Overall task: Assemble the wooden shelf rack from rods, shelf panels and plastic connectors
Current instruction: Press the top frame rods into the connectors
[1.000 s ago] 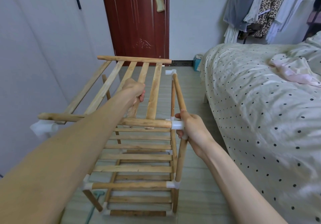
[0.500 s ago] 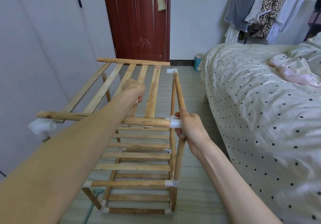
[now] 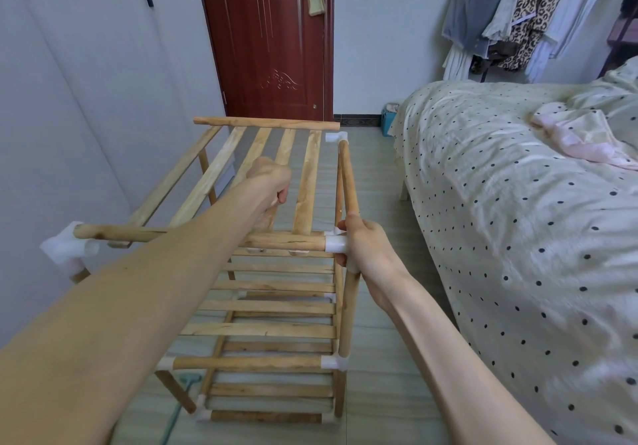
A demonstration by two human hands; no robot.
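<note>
A partly built wooden shelf rack (image 3: 276,327) stands on the floor, with lower slatted shelves joined by white plastic connectors. The top shelf panel (image 3: 221,175) lies across it, its near rod end set in a white connector (image 3: 335,242) at the near right corner. My right hand (image 3: 366,248) grips that connector and the upright rod beside it. My left hand (image 3: 269,182) is curled round a slat in the middle of the top panel. The panel's far rod end (image 3: 331,126) sits just apart from the far right connector (image 3: 335,138). A loose-looking white connector (image 3: 67,246) sits at the near left corner.
A pale wall or wardrobe (image 3: 86,99) runs close along the left. A bed with a dotted cover (image 3: 518,220) fills the right. A dark red door (image 3: 272,41) is straight ahead, and clothes (image 3: 511,13) hang at the back right. A green cord (image 3: 179,406) lies on the floor.
The top panel has shifted slightly, its far end dropping a little toward the far right connector. Both hands keep their grips.
</note>
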